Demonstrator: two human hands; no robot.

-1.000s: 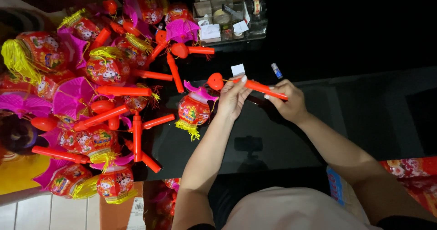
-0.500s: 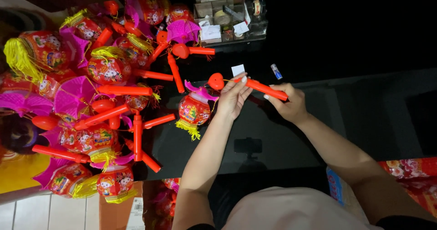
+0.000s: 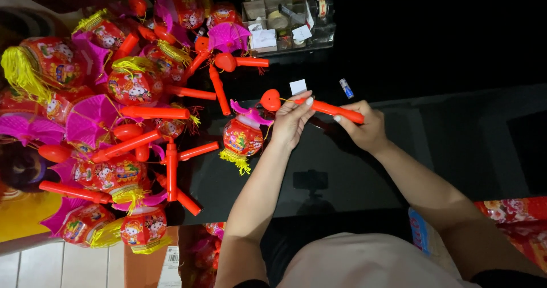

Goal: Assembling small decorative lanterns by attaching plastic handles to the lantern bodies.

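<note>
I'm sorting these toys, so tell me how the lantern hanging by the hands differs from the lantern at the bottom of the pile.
The lantern by the hands lies alone on the dark table, joined to the red stick that the left hand and right hand hold. The bottom lantern lies in the heap, held by no one, at the table's edge. Both are red and round with yellow tassels.
</note>
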